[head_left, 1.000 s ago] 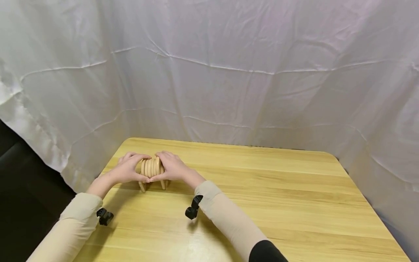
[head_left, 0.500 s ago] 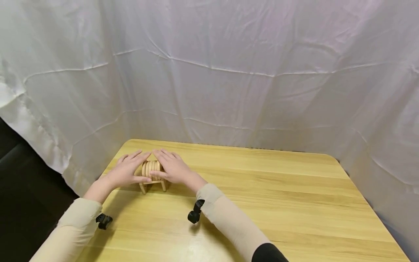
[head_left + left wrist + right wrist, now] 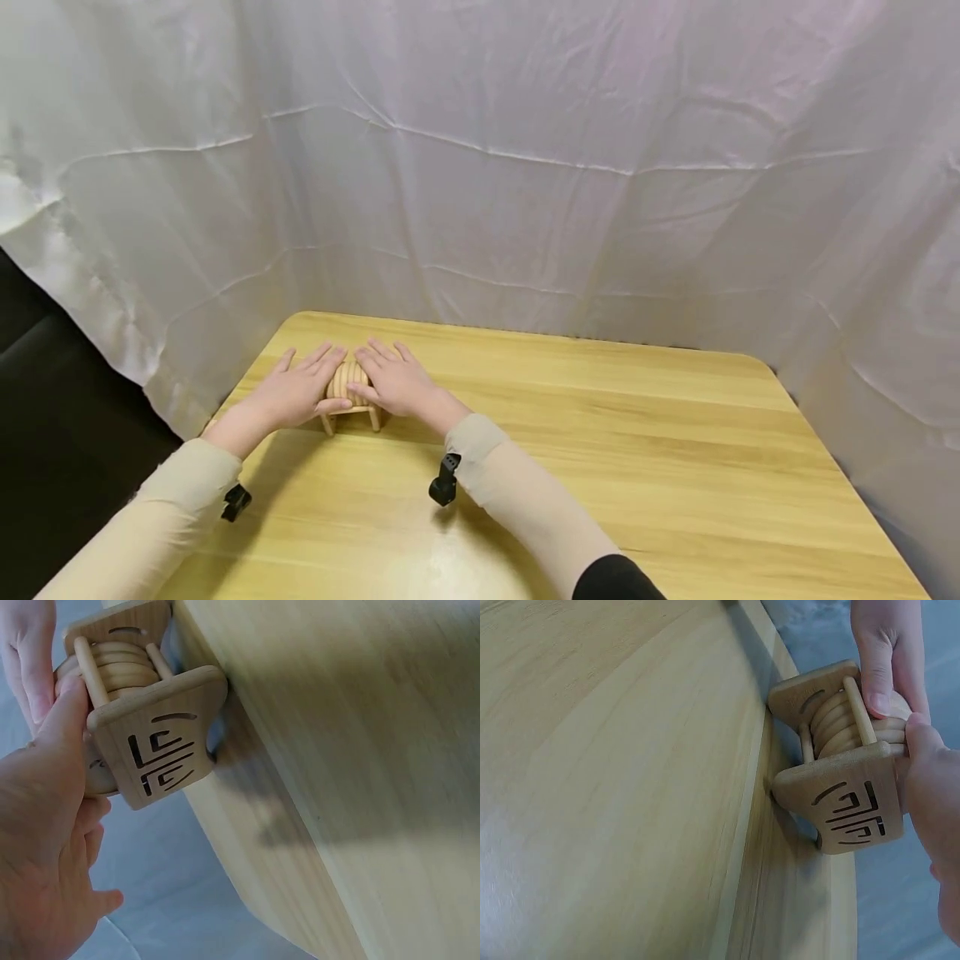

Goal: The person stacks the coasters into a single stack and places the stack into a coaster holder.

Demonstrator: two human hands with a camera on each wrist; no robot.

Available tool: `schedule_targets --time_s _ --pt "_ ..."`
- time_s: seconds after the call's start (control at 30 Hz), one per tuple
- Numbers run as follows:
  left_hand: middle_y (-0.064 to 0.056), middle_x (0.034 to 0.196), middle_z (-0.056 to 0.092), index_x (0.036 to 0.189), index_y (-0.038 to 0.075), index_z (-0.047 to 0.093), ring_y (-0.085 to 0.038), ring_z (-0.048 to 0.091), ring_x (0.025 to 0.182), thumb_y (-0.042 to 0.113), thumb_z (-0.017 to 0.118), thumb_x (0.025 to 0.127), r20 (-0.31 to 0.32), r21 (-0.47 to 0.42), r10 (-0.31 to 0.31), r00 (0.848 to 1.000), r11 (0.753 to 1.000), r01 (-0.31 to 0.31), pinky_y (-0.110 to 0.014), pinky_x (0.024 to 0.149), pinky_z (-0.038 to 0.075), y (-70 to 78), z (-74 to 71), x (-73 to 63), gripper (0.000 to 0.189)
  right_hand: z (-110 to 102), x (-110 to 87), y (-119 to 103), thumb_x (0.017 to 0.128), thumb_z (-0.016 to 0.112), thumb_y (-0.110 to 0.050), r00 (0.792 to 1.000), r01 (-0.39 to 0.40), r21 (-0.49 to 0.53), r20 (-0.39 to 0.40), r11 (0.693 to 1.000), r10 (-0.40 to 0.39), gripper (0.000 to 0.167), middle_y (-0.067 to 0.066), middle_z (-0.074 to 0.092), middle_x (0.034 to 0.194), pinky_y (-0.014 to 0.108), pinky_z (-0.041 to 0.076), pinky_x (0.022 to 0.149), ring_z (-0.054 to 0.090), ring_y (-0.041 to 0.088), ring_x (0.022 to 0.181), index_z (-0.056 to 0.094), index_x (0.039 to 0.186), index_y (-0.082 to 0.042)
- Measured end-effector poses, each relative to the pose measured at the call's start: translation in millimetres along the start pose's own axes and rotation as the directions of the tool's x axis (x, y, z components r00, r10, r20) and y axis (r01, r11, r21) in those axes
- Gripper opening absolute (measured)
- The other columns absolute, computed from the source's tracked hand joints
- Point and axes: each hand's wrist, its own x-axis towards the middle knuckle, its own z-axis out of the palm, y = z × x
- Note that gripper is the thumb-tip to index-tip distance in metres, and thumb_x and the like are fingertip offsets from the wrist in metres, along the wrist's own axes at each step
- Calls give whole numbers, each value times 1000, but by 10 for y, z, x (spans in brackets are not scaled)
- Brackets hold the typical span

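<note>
Several round wooden coasters (image 3: 343, 385) stand on edge side by side in a small wooden coaster rack (image 3: 154, 739). Legs hold the rack up off the table, and its end panels carry cut-out line patterns, as the right wrist view shows on one panel (image 3: 855, 806). My left hand (image 3: 288, 392) lies at the left side of the coasters, fingers spread and fairly straight, thumb along the front. From the right, my right hand (image 3: 397, 383) rests on them with extended fingers, its thumb touching the coasters' front. Parts of the rack's sides are hidden under both hands.
The rack stands on a light wood-grain table (image 3: 600, 450), near its far left corner. Pale grey curtains (image 3: 525, 208) hang behind and at the sides. A dark surface (image 3: 60, 433) lies beyond the left edge. Small black cameras (image 3: 444, 482) sit on both wrists.
Both hands have loosened from around the coasters: the fingers have straightened and spread. The thumbs, which met at the front, now lie apart. The rack stays in about the same place.
</note>
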Motion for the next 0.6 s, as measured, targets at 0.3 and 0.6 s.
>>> schedule_targets --time_s 0.3,0.6 --pt "-21 155 36 150 2 32 -42 25 146 62 55 89 -27 -35 -44 999 998 43 -74 112 14 -66 81 8 89 1 21 -4 100 19 -63 1000 -5 -45 15 999 5 73 -2 23 163 41 17 125 16 18 153 16 158 -19" --pt "-22 149 44 144 7 45 -47 32 140 48 62 91 -105 -71 -66 992 996 59 -77 108 19 -31 -202 -92 69 -197 -92 69 101 27 -59 999 3 -114 -34 994 -7 69 -1 21 164 40 15 125 16 21 153 17 157 -20"
